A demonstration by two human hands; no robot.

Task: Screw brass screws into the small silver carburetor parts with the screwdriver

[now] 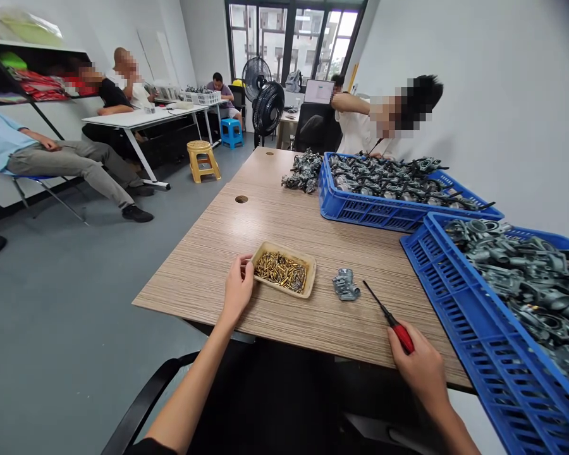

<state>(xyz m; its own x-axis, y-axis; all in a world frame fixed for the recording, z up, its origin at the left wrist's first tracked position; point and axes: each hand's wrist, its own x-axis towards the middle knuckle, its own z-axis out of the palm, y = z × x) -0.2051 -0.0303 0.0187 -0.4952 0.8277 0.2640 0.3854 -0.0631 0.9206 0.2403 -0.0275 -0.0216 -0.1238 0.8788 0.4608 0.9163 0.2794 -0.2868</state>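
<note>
My left hand (239,285) is closed on the left end of a small beige tray (309,288), thumb and fingers at its rim. Many small brass pieces (281,270), shaped like jets or screws, fill the tray. A grey metal carburetor body (345,285) lies on the wooden table between the tray and my right hand. My right hand (420,360) grips a screwdriver (401,333) by its red and black handle. The dark shaft slants up and left, its tip beside the carburetor body and apart from it.
On the right, a blue crate (459,297) holds many metal castings. Behind it, another blue crate (365,213) carries carburetors, with a loose pile (305,170) beside it. A person (360,120) leans at the far end. Black fans (268,106) and a yellow stool (203,161) stand beyond the table.
</note>
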